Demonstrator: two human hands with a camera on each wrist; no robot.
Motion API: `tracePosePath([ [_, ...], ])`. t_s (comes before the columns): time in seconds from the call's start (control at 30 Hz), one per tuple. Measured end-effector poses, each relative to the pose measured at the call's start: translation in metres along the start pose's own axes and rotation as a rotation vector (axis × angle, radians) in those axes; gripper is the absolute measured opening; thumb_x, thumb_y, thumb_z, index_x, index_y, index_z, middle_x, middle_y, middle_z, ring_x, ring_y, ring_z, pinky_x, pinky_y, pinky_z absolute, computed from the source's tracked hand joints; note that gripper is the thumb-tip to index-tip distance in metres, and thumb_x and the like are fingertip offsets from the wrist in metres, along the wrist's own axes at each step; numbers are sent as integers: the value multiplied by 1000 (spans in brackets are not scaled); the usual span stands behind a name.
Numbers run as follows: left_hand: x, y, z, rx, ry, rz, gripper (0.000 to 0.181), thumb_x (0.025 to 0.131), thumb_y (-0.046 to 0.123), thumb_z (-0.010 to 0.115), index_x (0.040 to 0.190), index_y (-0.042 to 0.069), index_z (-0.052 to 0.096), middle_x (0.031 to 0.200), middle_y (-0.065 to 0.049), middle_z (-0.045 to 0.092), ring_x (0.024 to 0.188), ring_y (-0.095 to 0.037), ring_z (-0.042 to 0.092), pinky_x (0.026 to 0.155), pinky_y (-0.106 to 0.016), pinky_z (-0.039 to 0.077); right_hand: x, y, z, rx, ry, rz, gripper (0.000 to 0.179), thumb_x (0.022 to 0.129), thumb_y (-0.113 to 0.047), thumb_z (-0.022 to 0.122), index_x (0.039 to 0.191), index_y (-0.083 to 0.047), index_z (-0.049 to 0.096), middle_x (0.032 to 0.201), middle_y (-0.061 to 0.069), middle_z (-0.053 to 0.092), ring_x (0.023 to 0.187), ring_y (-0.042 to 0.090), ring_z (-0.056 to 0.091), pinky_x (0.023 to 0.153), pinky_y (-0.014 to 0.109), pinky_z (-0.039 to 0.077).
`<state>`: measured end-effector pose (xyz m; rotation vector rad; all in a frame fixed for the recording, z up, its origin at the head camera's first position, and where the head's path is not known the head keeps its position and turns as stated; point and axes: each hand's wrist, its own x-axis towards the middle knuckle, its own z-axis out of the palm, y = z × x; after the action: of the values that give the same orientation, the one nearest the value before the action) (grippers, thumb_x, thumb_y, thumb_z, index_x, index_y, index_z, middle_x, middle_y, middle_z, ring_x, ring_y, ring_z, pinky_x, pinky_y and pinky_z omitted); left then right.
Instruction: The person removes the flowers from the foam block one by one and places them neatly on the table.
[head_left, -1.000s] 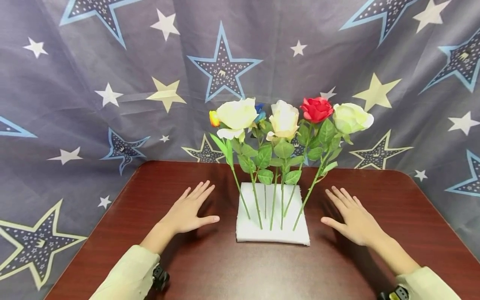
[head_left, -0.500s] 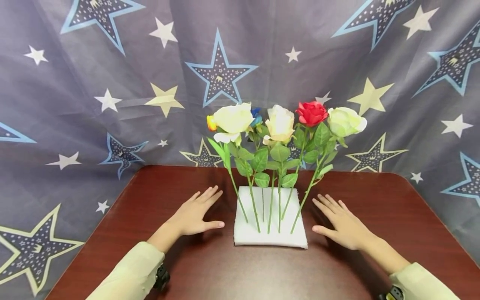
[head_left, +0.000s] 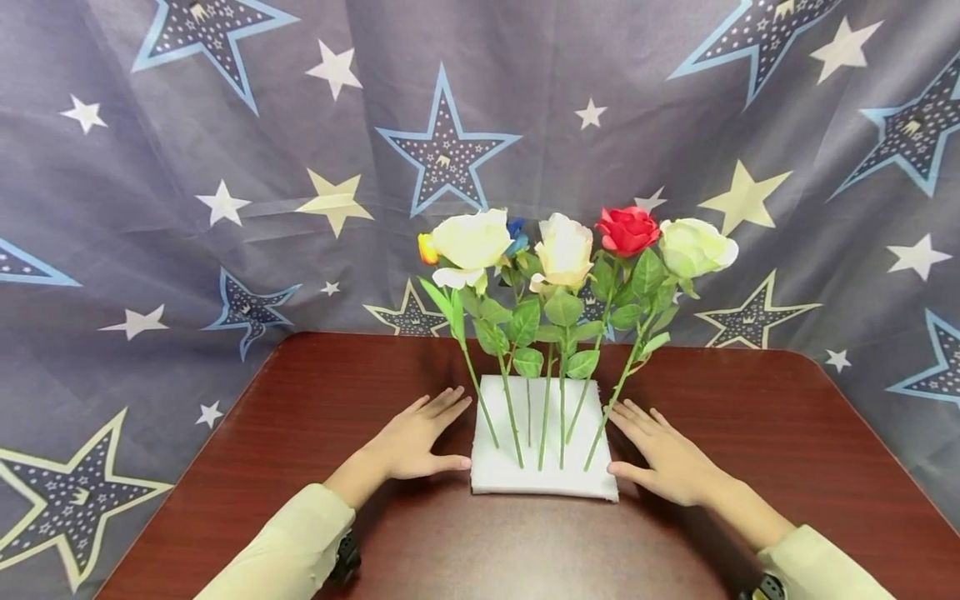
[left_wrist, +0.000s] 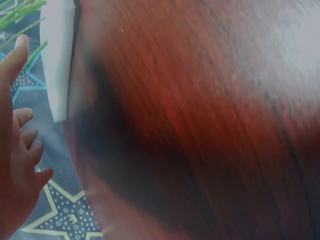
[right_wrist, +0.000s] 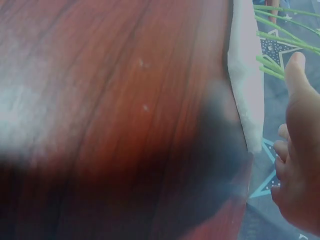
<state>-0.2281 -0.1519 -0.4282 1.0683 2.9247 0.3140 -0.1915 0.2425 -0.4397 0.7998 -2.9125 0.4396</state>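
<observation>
Cream sleeve (head_left: 281, 546) leftmost, I see the left hand (head_left: 415, 444), fingers spread, at the left edge of the white block (head_left: 542, 484); flowers (head_left: 564, 252) stand in it on the bench (head_left: 540, 546); at its right edge, the right hand (head_left: 663, 458), fingers spread too. Contact I can't tell.

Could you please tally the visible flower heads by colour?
Cream-white bloom: 1
Pale peach bloom: 1
Pale green bloom: 1
Red bloom: 1
Blue bloom: 1
Orange-yellow bloom: 1
Total: 6 visible; others may be hidden
</observation>
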Motion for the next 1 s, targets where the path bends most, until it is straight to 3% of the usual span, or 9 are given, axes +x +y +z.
tracePosePath([
  [0.17,4,8,1,1,-10,43,88,85,60,59,150,8,31,158,-16,28,146,-32,29,118,-57,29,1,-3,5,-14,3,-35,78,89,-54,59,146,-5,39,154,12,38,143,35,33,117,56,26],
  [0.27,6,10,4,-4,-36,35,90,85,61,59,152,9,28,160,-13,26,148,-30,27,119,-55,28,3,-4,10,-10,19,-67,79,89,-54,59,147,-5,38,153,13,39,142,33,35,127,30,8],
  [0.33,7,11,6,0,-59,22,91,85,62,58,152,9,26,161,-10,24,149,-27,25,121,-52,27,4,-6,13,-17,39,-99,79,89,-54,59,146,-4,39,152,14,42,140,34,38,121,11,-8],
  [0.4,9,12,8,4,-79,12,92,85,63,57,152,8,26,161,-8,22,150,-25,23,122,-49,26,6,-8,16,-11,53,-124,80,88,-54,60,146,-4,39,151,14,43,139,36,40,112,2,-16],
  [0.5,11,14,10,3,-105,-2,92,85,63,57,151,7,27,162,-7,21,151,-23,20,123,-47,24,8,-12,19,-32,70,-147,80,88,-55,59,145,-3,40,149,14,45,137,36,42,126,22,6],
  [0.57,13,16,10,1,-119,-9,91,86,64,57,151,6,28,162,-8,21,151,-23,19,124,-46,23,8,-14,21,-30,67,-150,80,88,-55,59,145,-3,39,150,13,44,138,35,41,122,40,24],
  [0.63,15,18,10,0,-130,-14,92,85,64,57,151,6,29,162,-10,21,151,-23,19,124,-45,23,10,-16,21,-38,66,-159,80,88,-55,58,145,-3,39,150,14,44,138,34,42,111,54,35],
  [1.0,21,19,18,-31,-153,4,94,86,61,57,153,6,20,163,-10,15,151,-22,15,124,-45,23,16,-20,27,-16,-10,-146,81,90,-54,57,147,0,35,154,17,37,143,35,34,115,53,34],
])
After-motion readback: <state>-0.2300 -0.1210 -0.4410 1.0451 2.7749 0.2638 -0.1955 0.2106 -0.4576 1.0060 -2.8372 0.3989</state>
